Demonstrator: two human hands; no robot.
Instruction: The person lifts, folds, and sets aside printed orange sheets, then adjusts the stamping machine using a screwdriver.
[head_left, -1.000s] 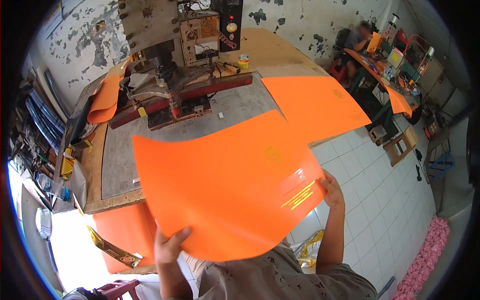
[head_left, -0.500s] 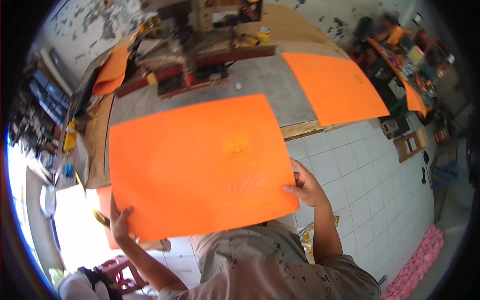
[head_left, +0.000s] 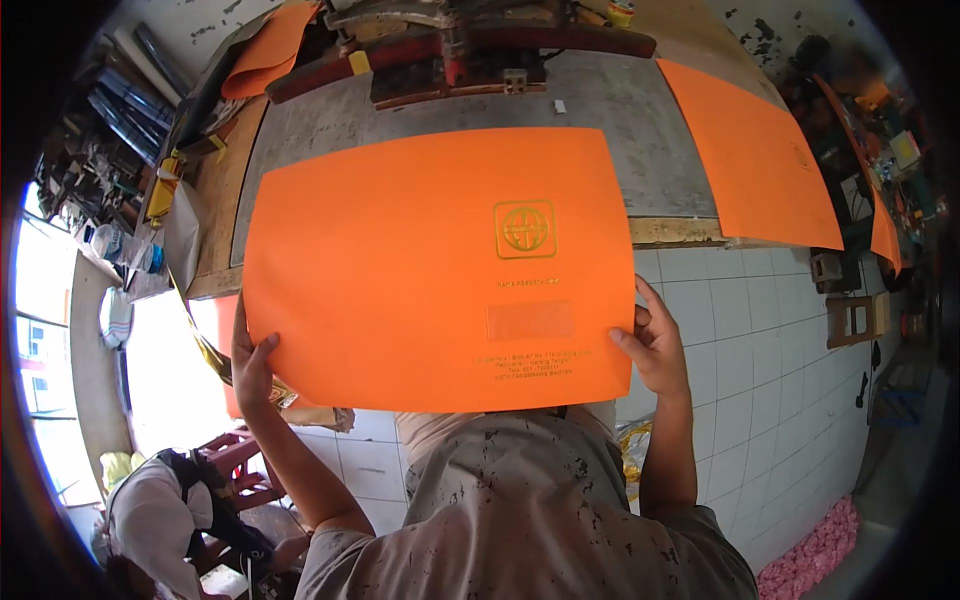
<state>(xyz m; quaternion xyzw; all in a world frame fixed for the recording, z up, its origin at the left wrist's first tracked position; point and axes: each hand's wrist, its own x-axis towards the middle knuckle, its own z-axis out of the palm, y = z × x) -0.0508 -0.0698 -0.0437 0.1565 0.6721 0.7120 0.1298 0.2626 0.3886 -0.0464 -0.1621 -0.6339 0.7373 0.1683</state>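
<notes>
A large orange sheet (head_left: 380, 270) with a gold emblem, gold lettering and a small clear rectangular window is held up before me. My left hand (head_left: 255, 365) is closed on its lower left edge, thumb in front and fingers behind. At the lower right edge, my right hand (head_left: 655, 345) pinches it the same way. Behind the sheet is a grey worktable (head_left: 660, 165), partly covered by it. A second orange sheet (head_left: 750, 160) with a similar emblem lies at the table's right side.
A press with a red metal bar (head_left: 560, 38) stands at the table's back. Folded orange sheets (head_left: 270, 50) rest at the back left. Lower left, another person (head_left: 165, 510) bends near a red stool (head_left: 240, 470). A wooden stool (head_left: 855, 320) stands on the tiled floor at right.
My view has tilted down and shifted left. The held sheet now faces me more squarely, and its gold print reads sharper. Both hands keep their hold on it.
</notes>
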